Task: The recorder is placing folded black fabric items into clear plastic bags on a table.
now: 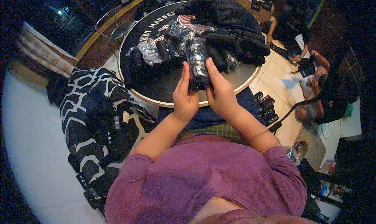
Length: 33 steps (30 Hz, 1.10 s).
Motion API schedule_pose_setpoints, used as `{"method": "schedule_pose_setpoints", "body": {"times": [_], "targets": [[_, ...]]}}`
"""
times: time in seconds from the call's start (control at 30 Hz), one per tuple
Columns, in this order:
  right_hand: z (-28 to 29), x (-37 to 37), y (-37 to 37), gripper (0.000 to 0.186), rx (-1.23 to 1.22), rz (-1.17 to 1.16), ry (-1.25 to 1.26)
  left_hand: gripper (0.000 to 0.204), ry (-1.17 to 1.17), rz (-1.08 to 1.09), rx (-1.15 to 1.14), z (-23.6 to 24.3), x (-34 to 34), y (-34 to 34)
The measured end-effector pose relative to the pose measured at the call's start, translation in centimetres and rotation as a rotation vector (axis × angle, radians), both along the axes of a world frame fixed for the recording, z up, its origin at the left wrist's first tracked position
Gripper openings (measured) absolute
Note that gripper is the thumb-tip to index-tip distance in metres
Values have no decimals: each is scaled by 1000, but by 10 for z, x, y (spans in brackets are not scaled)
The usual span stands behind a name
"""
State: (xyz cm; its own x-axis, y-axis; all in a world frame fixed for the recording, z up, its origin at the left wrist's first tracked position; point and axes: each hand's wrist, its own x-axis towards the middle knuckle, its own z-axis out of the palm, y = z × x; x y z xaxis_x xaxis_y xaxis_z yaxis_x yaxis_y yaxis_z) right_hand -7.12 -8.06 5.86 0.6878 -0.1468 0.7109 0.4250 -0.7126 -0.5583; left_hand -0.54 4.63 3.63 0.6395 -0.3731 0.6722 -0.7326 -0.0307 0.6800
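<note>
Fingers first. We find the left hand (185, 102) and the right hand (221, 93) facing each other, the fingers (214, 72) nearly straight and pressed in from both sides, parted only by the width of the wrapped roll (199, 62) they hold between them. The roll is black, sheathed in clear film that throws back the light (we read the glare as plastic, bunched in creases along its length). It stands over the near half of the round counter (156, 91), its long side running away from the body; whether its lower end touches the surface we cannot tell.

Just past the roll, on the middle of the counter, we log more dark rolls (161, 51), several lying close together, with crumpled clear plastic (150, 53) among them. Toward the counter's far right edge spreads a heap of black fabric (225, 12), its outlines lost in shadow. Pale printing crosses the counter's far left part.

Outward again: left of the counter hangs or lies a black cloth with white lines (84, 93). Right of the counter we note a tiled floor (270, 73), a small cluster of black bundles (266, 107) near the counter's edge, and two people seated low, one person (291, 28) farther off, the second person (319, 93) nearer. Beyond the counter's far right rim sits a cardboard box (261, 15).
</note>
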Motion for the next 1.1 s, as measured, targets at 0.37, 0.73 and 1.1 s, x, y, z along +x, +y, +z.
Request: {"method": "schedule_pose_setpoints", "body": {"times": [0.37, 0.73, 1.1], "targets": [[14, 55, -25, 40, -192, -266, -93, 43, -116, 275, 30, 18, 52, -22], [38, 70, -36, 30, -171, -289, -81, 21, -107, 358, 60, 43, 68, -28], [44, 34, -42, 28, 115, 20, 64, 52, -486, 116, 2, 47, 52, -2]]}}
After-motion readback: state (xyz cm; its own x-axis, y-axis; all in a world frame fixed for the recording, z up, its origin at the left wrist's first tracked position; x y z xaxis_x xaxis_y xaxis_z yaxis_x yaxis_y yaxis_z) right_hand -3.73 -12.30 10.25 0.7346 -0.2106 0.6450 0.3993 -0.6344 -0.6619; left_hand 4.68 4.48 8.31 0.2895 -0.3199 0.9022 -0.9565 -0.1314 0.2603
